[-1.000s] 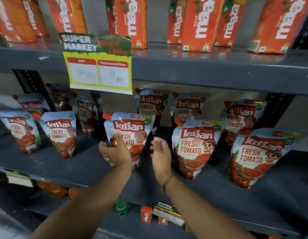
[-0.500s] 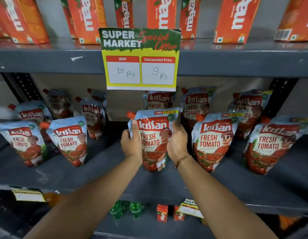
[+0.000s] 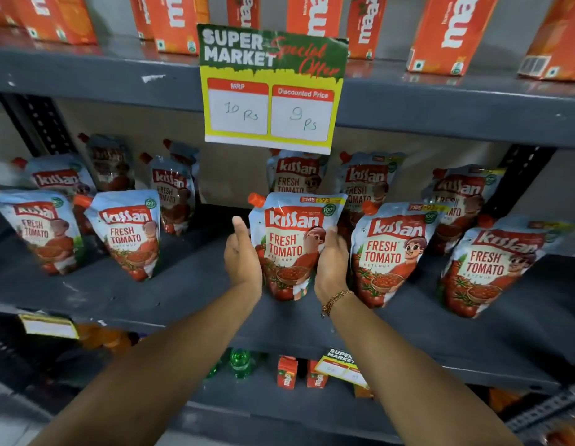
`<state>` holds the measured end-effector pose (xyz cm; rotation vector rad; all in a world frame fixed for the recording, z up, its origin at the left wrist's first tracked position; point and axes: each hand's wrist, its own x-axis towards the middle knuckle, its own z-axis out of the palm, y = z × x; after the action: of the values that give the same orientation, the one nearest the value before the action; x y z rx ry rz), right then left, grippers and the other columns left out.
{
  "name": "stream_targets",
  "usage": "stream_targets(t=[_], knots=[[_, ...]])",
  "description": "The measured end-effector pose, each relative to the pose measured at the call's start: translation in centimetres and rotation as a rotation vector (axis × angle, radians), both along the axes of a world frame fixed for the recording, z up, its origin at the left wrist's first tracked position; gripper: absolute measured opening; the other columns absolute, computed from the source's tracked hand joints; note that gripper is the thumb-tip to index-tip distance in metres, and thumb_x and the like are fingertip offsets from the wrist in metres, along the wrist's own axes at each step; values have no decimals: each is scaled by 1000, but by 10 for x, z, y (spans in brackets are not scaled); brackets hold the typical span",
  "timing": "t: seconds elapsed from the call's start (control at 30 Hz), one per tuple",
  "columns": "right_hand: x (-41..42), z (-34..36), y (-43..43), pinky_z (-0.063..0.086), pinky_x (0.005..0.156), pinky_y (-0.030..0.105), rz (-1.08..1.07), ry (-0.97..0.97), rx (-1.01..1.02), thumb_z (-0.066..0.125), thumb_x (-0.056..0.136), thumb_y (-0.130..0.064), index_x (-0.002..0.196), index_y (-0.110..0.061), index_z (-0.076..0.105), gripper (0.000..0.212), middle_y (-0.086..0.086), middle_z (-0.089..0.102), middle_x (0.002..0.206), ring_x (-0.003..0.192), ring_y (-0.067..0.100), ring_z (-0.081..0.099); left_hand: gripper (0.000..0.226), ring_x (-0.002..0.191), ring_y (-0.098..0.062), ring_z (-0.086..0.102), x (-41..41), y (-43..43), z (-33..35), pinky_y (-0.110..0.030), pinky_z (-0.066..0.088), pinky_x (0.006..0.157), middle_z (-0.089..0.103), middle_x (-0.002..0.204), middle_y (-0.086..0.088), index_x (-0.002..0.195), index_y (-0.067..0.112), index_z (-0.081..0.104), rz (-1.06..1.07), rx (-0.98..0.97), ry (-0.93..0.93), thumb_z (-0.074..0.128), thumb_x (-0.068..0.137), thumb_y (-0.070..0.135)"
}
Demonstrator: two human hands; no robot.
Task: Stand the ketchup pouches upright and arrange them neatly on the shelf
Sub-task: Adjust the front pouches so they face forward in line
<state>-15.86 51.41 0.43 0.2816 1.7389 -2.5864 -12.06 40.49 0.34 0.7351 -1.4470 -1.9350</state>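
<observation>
Several red and pale-blue ketchup pouches stand upright on the grey middle shelf (image 3: 183, 294) in a front and a back row. At the centre front, one ketchup pouch (image 3: 291, 243) with a red spout cap is clasped between both hands. My left hand (image 3: 241, 255) presses its left side, thumb up. My right hand (image 3: 331, 265), with a bracelet at the wrist, cups its right side. A neighbouring pouch (image 3: 392, 252) stands just to the right, another pouch (image 3: 130, 233) further left.
A green and yellow price sign (image 3: 270, 88) hangs from the upper shelf edge, above the held pouch. Orange juice cartons (image 3: 447, 30) line the top shelf. Small cartons (image 3: 287, 376) and green bottles (image 3: 239, 363) sit on the shelf below. A gap lies left of the held pouch.
A second ago both hands were apart in front of the pouch; they closed on its two sides. Since half a second ago the grip stays and the view moved closer.
</observation>
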Motion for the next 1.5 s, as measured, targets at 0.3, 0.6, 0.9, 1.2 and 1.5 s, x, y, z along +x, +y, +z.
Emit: stream_targets(t=[0.3,0.6,0.9,1.2,1.5], knots=[[88,-47,-83,36,60,23,-9,87,402,44,92,-32,74,-10,43,29,-1,49,67,68,16,49,49,114,-43,52,31,-67,-23,-41,39,90,58,118,-30,114,-10,57,618,2,-293,40,98,33],[62,-7,-230,42,80,20,346,201,310,47,93,-22,113,-12,54,23,-2,58,101,93,11,55,59,122,-41,53,58,-218,-22,-53,41,104,56,131,-25,131,-2,47,263,-125,-206,39,96,45],[58,-4,-292,56,71,36,137,21,90,41,96,-22,98,-10,47,15,20,65,105,88,27,65,26,85,-20,67,53,-271,-7,-39,55,81,70,92,-10,93,3,61,-170,-11,43,52,95,26],[60,-18,-295,53,65,28,-141,59,270,38,95,-30,100,-18,45,15,11,63,105,85,17,65,43,91,-17,67,31,-278,-5,-32,55,79,69,108,-10,121,1,58,-367,87,-33,57,91,32],[122,-27,-336,44,82,24,-215,317,372,52,90,-11,94,-16,51,6,2,52,98,91,9,51,48,85,-27,59,82,-310,-32,-34,47,76,61,77,-3,63,17,51,-10,-83,-338,51,83,61]])
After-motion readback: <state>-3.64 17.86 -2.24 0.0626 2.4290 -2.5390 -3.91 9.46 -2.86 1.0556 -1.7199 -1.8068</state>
